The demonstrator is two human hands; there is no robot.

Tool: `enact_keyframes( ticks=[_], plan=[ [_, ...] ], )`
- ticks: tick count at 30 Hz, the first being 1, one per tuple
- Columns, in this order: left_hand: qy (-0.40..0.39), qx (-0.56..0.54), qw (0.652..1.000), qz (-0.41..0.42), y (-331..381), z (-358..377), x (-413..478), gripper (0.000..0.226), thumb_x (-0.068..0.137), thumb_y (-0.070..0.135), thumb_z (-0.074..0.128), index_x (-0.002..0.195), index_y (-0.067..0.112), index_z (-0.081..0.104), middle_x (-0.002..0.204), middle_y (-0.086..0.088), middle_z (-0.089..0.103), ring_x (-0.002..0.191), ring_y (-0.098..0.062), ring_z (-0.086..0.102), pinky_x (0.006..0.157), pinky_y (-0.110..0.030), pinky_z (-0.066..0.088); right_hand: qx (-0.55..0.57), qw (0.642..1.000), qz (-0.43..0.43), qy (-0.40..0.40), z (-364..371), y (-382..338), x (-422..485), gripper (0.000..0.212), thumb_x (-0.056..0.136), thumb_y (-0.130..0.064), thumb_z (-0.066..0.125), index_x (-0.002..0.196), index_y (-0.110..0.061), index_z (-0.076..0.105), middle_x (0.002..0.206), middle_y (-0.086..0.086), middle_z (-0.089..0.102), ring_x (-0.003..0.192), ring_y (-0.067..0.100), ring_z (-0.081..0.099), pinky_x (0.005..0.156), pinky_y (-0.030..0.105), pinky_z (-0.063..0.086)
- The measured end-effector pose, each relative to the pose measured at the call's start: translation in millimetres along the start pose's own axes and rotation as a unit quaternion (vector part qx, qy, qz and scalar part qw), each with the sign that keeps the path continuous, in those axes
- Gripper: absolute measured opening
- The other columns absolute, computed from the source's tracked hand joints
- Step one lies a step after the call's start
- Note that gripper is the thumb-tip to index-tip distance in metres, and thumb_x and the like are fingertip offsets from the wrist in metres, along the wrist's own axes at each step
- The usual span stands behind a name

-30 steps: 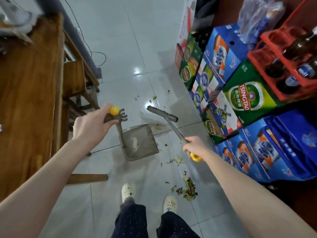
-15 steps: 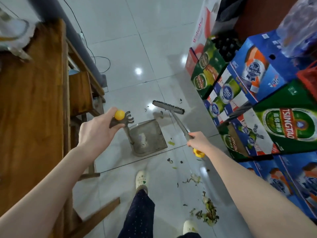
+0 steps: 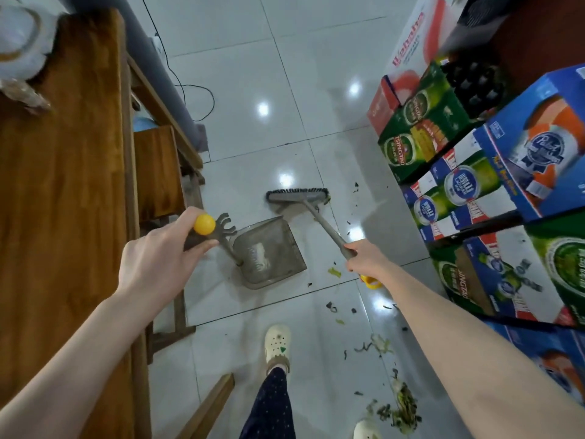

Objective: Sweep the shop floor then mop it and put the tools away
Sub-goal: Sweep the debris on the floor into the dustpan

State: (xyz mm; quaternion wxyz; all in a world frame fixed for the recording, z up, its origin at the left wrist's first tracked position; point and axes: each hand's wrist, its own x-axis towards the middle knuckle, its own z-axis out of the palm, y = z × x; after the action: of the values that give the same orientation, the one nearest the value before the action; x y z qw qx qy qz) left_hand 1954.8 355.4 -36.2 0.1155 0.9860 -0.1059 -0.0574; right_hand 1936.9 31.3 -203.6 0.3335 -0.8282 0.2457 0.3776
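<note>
My left hand (image 3: 158, 261) grips the yellow-capped top of the grey dustpan's handle. The dustpan (image 3: 269, 251) stands on the white tile floor with its pan flat, a little dirt inside. My right hand (image 3: 364, 261) grips the grey broom's handle near its yellow end. The broom head (image 3: 297, 196) rests on the floor just beyond the dustpan. Scattered green and dark debris (image 3: 392, 403) lies on the tiles at the lower right, beside my feet, with small bits (image 3: 334, 272) near the pan.
A wooden counter (image 3: 63, 185) with a stool frame beneath runs along the left. Stacked beer cartons (image 3: 474, 185) line the right, leaving a narrow aisle of floor (image 3: 253, 74). A black cable (image 3: 202, 90) lies by a grey pipe at the far left.
I have stepped forward along the aisle. The dustpan and broom moved forward with me, and the debris pile now lies behind, near my right foot. The broom head has turned square to the pan.
</note>
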Motion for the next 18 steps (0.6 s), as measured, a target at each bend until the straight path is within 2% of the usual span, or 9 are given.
enact_keyframes(
  ticks=[2, 4, 6, 8, 12, 15, 18],
  plan=[
    [-0.01, 0.005, 1.0, -0.001, -4.5, 2.8, 3.3, 0.028, 0.086, 0.041, 0.058, 0.106, 0.023, 0.049, 0.06, 0.014, 0.045, 0.049, -0.014, 0.046, 0.045, -0.02, 0.029, -0.014, 1.0, 0.001, -0.005, 2.3, 0.8, 7.2, 0.043, 0.082, 0.003, 0.053, 0.123, -0.009, 0.057, 0.089, 0.012, 0.059, 0.067, 0.023, 0.05, 0.059, 0.032, 0.044],
    [-0.021, 0.006, 1.0, -0.005, -7.3, 6.1, 5.0, 0.029, 0.086, 0.043, 0.057, 0.107, 0.024, 0.049, 0.062, 0.013, 0.046, 0.052, -0.019, 0.049, 0.047, -0.023, 0.034, -0.033, 0.999, -0.006, -0.008, 2.8, 2.4, 10.9, 0.04, 0.082, 0.0, 0.055, 0.122, -0.005, 0.057, 0.086, 0.01, 0.054, 0.07, 0.023, 0.048, 0.059, 0.03, 0.043],
    [-0.026, 0.004, 1.0, -0.006, -8.9, 8.5, 6.7, 0.029, 0.086, 0.043, 0.056, 0.107, 0.024, 0.049, 0.062, 0.013, 0.045, 0.053, -0.02, 0.05, 0.048, -0.026, 0.04, -0.057, 0.998, -0.017, -0.001, 1.8, 5.1, 10.6, 0.038, 0.084, -0.002, 0.056, 0.123, -0.002, 0.058, 0.094, 0.012, 0.059, 0.076, 0.021, 0.052, 0.062, 0.027, 0.044],
    [-0.022, 0.007, 1.0, 0.001, -8.9, 10.3, 7.5, 0.03, 0.085, 0.042, 0.057, 0.107, 0.023, 0.05, 0.062, 0.013, 0.044, 0.051, -0.018, 0.047, 0.046, -0.023, 0.036, -0.065, 0.998, -0.012, 0.011, 0.8, 12.5, 9.4, 0.044, 0.084, -0.001, 0.052, 0.128, -0.007, 0.056, 0.104, 0.013, 0.062, 0.083, 0.022, 0.057, 0.068, 0.029, 0.048],
    [-0.019, 0.005, 1.0, 0.014, -3.9, 13.9, 6.0, 0.029, 0.085, 0.041, 0.059, 0.105, 0.023, 0.049, 0.063, 0.011, 0.047, 0.051, -0.02, 0.048, 0.047, -0.026, 0.043, -0.049, 0.998, 0.009, 0.026, -0.9, 32.3, 9.1, 0.063, 0.082, 0.0, 0.046, 0.141, -0.022, 0.046, 0.102, 0.008, 0.061, 0.076, 0.021, 0.06, 0.062, 0.029, 0.049],
    [-0.016, 0.002, 0.999, 0.028, 6.0, 18.3, 3.4, 0.028, 0.085, 0.041, 0.059, 0.103, 0.022, 0.049, 0.064, 0.009, 0.05, 0.051, -0.021, 0.048, 0.047, -0.025, 0.038, -0.036, 0.998, 0.02, 0.04, -4.9, 47.9, 4.4, 0.065, 0.083, 0.0, 0.045, 0.144, -0.022, 0.042, 0.107, 0.006, 0.058, 0.074, 0.02, 0.06, 0.063, 0.03, 0.052],
    [-0.014, -0.007, 0.999, 0.04, 18.6, 23.4, -2.2, 0.029, 0.084, 0.042, 0.059, 0.102, 0.021, 0.048, 0.066, 0.006, 0.053, 0.055, -0.027, 0.054, 0.05, -0.032, 0.046, -0.023, 0.998, 0.03, 0.056, -8.5, 69.3, -4.5, 0.06, 0.086, -0.002, 0.045, 0.143, -0.021, 0.043, 0.11, 0.007, 0.058, 0.073, 0.016, 0.057, 0.065, 0.029, 0.05]
  ],
)
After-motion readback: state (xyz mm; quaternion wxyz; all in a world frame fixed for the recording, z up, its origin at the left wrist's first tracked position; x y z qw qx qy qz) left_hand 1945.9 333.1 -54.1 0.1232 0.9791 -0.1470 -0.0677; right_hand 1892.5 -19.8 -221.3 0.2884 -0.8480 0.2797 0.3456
